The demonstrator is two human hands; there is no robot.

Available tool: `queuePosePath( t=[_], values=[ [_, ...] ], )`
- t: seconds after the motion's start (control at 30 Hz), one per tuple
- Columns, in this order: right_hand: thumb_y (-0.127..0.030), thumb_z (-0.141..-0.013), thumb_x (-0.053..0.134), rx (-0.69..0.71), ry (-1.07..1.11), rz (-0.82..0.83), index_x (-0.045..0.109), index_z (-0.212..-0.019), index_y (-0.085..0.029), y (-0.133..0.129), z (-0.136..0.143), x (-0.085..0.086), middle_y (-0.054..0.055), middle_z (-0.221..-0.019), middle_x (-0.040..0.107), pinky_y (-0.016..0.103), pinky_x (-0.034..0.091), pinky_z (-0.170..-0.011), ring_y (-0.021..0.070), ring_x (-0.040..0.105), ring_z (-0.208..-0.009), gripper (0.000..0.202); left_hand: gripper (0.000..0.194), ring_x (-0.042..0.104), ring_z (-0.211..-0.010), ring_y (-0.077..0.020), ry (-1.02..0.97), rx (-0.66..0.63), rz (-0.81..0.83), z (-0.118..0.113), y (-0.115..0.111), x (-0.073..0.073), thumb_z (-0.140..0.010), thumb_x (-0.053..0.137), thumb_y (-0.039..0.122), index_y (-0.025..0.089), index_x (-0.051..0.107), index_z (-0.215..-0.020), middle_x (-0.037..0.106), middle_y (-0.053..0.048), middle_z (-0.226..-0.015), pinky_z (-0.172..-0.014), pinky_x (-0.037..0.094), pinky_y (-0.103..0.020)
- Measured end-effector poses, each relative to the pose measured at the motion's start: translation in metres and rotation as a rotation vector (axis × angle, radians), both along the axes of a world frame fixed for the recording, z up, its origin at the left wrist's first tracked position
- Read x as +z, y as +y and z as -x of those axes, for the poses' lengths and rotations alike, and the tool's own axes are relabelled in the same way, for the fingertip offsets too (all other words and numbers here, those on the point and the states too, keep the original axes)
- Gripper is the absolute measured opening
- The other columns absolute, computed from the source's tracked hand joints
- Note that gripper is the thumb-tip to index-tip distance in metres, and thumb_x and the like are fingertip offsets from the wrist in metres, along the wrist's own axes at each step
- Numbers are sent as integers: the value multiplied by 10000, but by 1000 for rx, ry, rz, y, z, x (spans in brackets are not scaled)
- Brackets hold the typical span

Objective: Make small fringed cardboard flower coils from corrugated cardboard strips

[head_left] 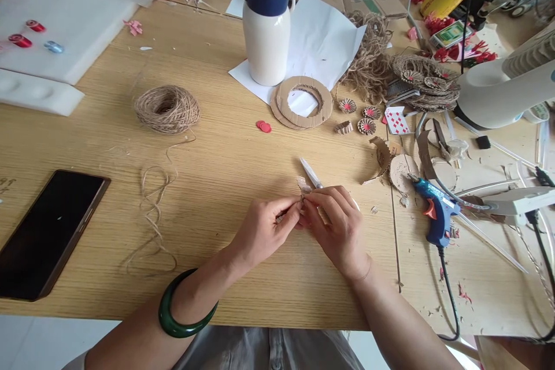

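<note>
My left hand (271, 222) and my right hand (336, 222) meet above the table, fingertips pinched together. Between them is a small brownish scrap of card or paper (303, 185), largely hidden by the fingers. Scissors (310, 172) lie just beyond my right hand, blade pointing away and handles mostly covered by it. Farther off are two small red paper discs (263, 126) and stacked cardboard rings (323, 107). Several pleated cardboard rosettes (366, 126) with red centres sit to the right of the rings, beside a small curled corrugated strip (344, 127).
A ball of twine (167, 108) trails loose cord on the left, near a phone (50, 234). A white bottle (266, 29) stands at the back on white paper (316, 34). To the right lie a blue glue gun (439, 211) with its cord, cardboard scraps (404, 172) and a playing card (396, 120).
</note>
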State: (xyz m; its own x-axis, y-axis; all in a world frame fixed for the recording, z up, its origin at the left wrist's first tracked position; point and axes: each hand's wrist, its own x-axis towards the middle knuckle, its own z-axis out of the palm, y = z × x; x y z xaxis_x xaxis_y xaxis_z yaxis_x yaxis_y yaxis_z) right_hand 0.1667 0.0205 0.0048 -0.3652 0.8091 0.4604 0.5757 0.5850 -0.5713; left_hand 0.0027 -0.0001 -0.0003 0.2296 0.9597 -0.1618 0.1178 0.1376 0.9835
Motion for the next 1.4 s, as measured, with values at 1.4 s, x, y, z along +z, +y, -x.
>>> queuePosePath(
  t=[1.4],
  values=[
    [-127,-916,628,-11,75,152,654,-959,-214,1,-1,1,50,-875,707,351,538,-715,180,637,-799,101,325,655,-610,-125,-136,80,208,3,9,5,-944,560,422,151,684,-817,652,5,-644,-645,505,-220]
  ],
)
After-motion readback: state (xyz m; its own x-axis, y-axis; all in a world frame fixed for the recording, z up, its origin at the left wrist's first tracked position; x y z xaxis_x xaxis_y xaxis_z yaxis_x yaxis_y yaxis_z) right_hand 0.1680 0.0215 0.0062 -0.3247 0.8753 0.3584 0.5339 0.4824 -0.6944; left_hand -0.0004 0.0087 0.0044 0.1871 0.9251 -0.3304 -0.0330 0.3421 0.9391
